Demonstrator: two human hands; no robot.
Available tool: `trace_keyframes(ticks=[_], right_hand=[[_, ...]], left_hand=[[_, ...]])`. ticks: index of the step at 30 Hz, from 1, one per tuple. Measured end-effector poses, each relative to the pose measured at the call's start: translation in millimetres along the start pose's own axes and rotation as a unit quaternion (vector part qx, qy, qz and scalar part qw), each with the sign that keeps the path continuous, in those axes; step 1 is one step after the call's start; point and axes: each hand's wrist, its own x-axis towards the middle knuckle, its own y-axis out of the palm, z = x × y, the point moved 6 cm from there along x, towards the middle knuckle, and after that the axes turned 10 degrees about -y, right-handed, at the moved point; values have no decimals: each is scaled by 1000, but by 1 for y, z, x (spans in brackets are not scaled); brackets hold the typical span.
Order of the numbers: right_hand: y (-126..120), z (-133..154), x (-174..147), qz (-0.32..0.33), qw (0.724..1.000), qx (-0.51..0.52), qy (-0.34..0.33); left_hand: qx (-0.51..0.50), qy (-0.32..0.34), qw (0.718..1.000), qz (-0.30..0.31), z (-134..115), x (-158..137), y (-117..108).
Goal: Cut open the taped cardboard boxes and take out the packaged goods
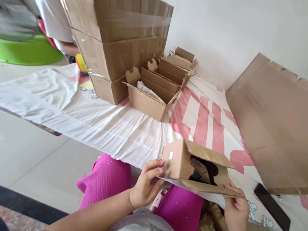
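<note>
A small cardboard box (174,162) is tilted at the table's front edge, its open side facing me. Inside it something dark shows, too shaded to make out. The fingers of my left hand (145,183) are curled against the box's left end, thumb at the lower edge. My right hand (236,212) grips the right end by the lower flap (212,189), fingers on top and the thumb underneath. Beyond it stands an open cardboard box (146,104) with folded paper inside.
Large taped cartons (122,23) are stacked at the left back, with more open boxes (181,59) alongside. A big cardboard sheet (288,126) leans on the right. A black phone (272,207) lies near the right edge. Another person's arm (69,48) shows behind the cartons.
</note>
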Motion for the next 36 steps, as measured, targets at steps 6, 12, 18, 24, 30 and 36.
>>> trace_keyframes(ticks=[6, 12, 18, 24, 30, 36], right_hand=[[-5, -33, -6, -16, 989, 63, 135], [-1, -7, -4, -10, 999, 11, 31], [8, 19, -2, 7, 998, -15, -58], [16, 25, 0, 25, 998, 11, -49], [25, 25, 3, 44, 998, 21, -50], [36, 20, 14, 33, 998, 19, -50]], left_hand=[[1, -132, 991, 22, 26, 4, 5], [-131, -273, 953, 32, 54, 35, 6], [-277, -403, 867, 94, 64, 50, 9], [-307, -453, 836, 55, 66, 45, 6], [-294, -470, 832, 26, 75, 43, 3], [-273, -473, 836, -40, 83, 36, -8]])
